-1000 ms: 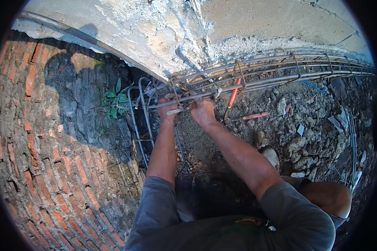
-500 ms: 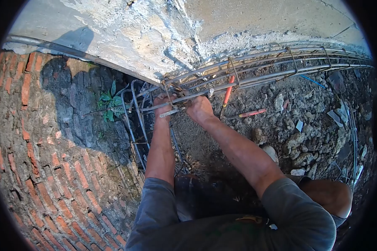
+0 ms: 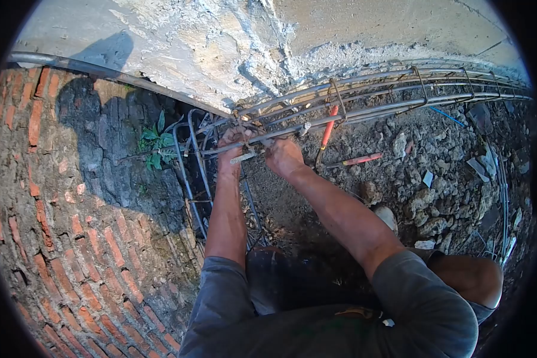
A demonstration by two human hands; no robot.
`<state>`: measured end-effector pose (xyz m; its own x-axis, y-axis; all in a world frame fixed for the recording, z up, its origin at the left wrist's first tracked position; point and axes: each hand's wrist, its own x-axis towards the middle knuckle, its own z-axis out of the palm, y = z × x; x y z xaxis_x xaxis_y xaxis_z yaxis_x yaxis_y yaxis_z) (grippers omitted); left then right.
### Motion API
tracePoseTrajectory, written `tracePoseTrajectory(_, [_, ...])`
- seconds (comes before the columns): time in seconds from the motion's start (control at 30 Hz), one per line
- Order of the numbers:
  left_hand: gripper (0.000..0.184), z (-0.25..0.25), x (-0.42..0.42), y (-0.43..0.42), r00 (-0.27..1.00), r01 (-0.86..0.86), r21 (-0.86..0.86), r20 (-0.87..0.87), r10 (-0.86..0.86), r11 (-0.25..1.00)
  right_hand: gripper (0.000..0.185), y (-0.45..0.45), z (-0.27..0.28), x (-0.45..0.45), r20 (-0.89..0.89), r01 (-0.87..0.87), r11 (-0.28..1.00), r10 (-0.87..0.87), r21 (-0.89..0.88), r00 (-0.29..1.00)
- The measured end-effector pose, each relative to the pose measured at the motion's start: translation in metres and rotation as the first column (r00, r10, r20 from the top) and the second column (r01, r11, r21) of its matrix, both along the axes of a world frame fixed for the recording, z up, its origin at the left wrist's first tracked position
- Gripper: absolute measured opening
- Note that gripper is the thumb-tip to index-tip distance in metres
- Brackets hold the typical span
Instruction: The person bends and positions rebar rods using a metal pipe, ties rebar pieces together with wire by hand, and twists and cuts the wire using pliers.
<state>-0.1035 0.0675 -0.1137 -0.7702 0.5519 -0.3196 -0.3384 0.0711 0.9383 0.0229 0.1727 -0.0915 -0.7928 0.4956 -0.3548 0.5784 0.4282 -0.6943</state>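
Both hands are at the left end of a long rebar cage (image 3: 376,111) lying along the wall's foot. My left hand (image 3: 233,141) is closed at the bars near a stirrup; what its fingers hold is too small to make out. Close to its right, my right hand (image 3: 283,156) is closed at the lower bar, its fingertips partly hidden by the steel. A short pale rod piece (image 3: 243,157) sticks out beside my left wrist. Pincers with red handles (image 3: 363,159) rest to the right of my right hand, one handle leaning up against the cage.
A brick wall (image 3: 65,238) fills the left side, with a green plant (image 3: 156,145) beside bent stirrups (image 3: 191,173). Rough plaster wall (image 3: 364,30) rises above the cage. Rubble and soil (image 3: 429,203) cover the ground at right, with a blue strip (image 3: 447,116).
The view has shifted slightly, moving the cage a little left and up in frame. The left hand's fingers have moved up around the bars; both hands stay at the same joint.
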Motion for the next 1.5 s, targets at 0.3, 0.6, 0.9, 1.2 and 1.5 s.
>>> tracePoseTrajectory(0.3, [0.022,0.003,0.003,0.006,0.996,-0.004,-0.102,-0.094,-0.006,0.995,0.022,0.0,0.006,-0.003,-0.001,0.116,0.979,-0.118,-0.167,0.993])
tracePoseTrajectory(0.6, [0.017,0.007,0.013,-0.002,0.978,-0.071,-0.057,-0.199,0.058,0.996,0.021,-0.015,0.007,0.005,-0.123,0.128,0.992,-0.128,-0.004,0.984])
tracePoseTrajectory(0.9, [0.011,0.002,0.0,0.015,0.992,-0.115,-0.226,-0.076,0.1,0.967,0.021,-0.007,0.005,0.018,-0.177,0.169,0.98,-0.15,0.101,0.973])
tracePoseTrajectory(1.2, [0.015,-0.004,-0.005,0.014,0.994,-0.106,-0.274,-0.031,0.101,0.956,0.018,-0.005,0.014,0.02,-0.027,-0.101,0.967,0.11,0.233,0.994])
tracePoseTrajectory(1.5, [0.017,-0.002,-0.003,0.014,0.997,-0.06,-0.185,0.045,0.07,0.981,0.02,0.001,0.028,0.017,0.034,-0.169,0.946,0.166,0.275,0.986])
